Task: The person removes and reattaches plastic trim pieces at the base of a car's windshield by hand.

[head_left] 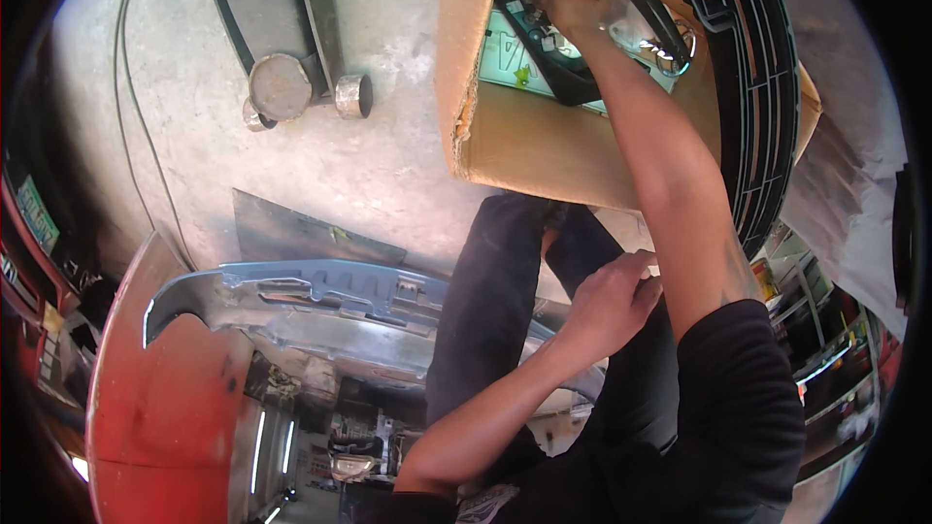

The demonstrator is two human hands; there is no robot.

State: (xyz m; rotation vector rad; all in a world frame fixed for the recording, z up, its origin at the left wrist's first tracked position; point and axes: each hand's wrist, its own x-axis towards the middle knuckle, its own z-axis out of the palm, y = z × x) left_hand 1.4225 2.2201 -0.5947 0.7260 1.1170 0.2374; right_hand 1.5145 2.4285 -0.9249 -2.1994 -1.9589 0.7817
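My right hand (573, 2) reaches deep into an open cardboard box (563, 150). It is among small, jumbled parts at the box's far end; its fingers are blurred and partly hidden. Below it lie a black angular plastic piece (573, 82) and a pale green licence plate (500, 58). A curved black strip (636, 0) leans across the box beside my right forearm. My left hand (612, 301) is raised over my lap with its fingers curled in, close to my right forearm. Whatever may be between those fingers cannot be made out.
A long black slatted grille (752, 87) stands along the box's right side. On the left are a grey bumper (330, 281), a large red panel (175, 388), a dark flat sheet (311, 228) and a metal stand with round ends (280, 87). A cable (121, 87) runs along the floor.
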